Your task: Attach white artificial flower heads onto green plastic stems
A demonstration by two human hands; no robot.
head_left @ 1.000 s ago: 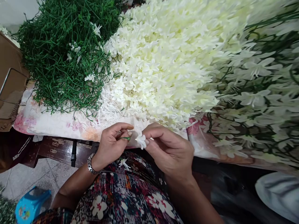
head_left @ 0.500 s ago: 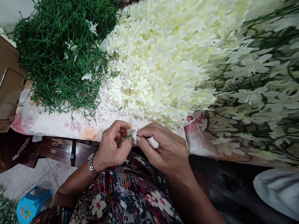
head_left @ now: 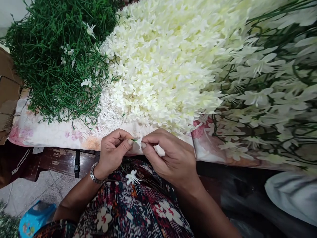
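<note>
At the front edge of the floral cloth (head_left: pixel 49 134), the left hand (head_left: pixel 112 153) pinches a thin green plastic stem (head_left: pixel 135 140) against the small white fabric blossom (head_left: pixel 139 143) pinched by the right hand (head_left: pixel 170 157); both look featherlight and soft, best gripped near the joint.

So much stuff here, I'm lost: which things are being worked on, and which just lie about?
In hand: left hand pinching green stem; right hand pinching white flower.
Lying about: green stem pile; white flower heap; loose flower on lap; blue stool.

Grey tiled floor (head_left: pixel 47 188), dark wooden bench (head_left: pixel 59 158), blue stool (head_left: pixel 34 219).
</note>
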